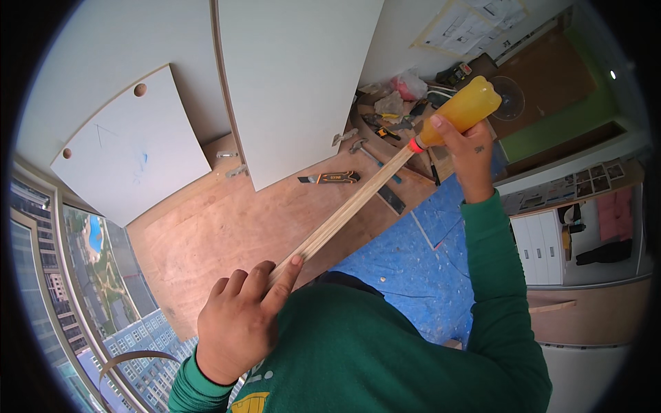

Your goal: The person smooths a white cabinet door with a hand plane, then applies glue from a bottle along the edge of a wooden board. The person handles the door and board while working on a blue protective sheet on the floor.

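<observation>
Left hand (pixel 237 323) closed round the near end of a long wood strip (pixel 344 213), index finger laid along its edge. Strip running up and to the right, away from the body, far end meeting the red nozzle of a yellow bottle (pixel 463 110). Right hand (pixel 470 155) wrapped shut round that bottle, held tilted, nozzle down and touching the strip's far end. Long axis thus from left grip to right grip; right hand the nearer to the nozzle contact, left the only one on the strip itself. Below: brown floor board (pixel 227 227), blue sheet (pixel 413 275), 2 white panels (pixel 131 148), a knife (pixel 330 178), loose tools further off.
</observation>
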The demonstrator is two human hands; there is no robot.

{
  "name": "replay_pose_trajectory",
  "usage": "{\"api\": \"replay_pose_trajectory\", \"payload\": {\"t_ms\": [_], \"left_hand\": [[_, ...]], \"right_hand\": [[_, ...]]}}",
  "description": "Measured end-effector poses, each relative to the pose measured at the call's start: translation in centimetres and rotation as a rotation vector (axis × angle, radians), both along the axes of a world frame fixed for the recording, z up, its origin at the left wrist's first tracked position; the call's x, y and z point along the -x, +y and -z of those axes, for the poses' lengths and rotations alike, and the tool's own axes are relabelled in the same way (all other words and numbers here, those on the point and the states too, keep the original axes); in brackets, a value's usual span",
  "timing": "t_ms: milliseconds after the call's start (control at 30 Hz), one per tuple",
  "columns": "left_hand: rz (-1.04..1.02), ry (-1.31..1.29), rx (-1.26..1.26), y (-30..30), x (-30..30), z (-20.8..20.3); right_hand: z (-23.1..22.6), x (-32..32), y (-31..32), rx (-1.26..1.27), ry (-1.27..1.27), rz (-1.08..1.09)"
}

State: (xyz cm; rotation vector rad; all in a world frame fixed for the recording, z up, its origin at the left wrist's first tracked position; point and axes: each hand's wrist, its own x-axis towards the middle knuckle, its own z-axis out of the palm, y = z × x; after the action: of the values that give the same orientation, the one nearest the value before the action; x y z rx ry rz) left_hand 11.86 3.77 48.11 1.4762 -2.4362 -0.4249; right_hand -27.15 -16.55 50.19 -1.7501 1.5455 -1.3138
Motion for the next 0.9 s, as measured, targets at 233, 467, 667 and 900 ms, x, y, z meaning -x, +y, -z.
{"api": "replay_pose_trajectory", "payload": {"t_ms": [233, 467, 667, 900], "left_hand": [[0.006, 0.008, 0.007, 0.0, 0.0, 0.1], [0.008, 0.015, 0.008, 0.0, -0.1, 0.1], [0.013, 0.009, 0.022, 0.1, -0.1, 0.2], [0.006, -0.005, -0.003, 0.1, -0.1, 0.0]], "right_hand": [[-0.3, -0.6, 0.7, 0.012, 0.033, -0.002], [-0.3, -0.2, 0.6, -0.008, 0.086, -0.023], [0.1, 1.5, -0.5, 0.063, 0.131, 0.014], [-0.2, 1.8, 0.2, 0.052, -0.178, -0.037]]}}
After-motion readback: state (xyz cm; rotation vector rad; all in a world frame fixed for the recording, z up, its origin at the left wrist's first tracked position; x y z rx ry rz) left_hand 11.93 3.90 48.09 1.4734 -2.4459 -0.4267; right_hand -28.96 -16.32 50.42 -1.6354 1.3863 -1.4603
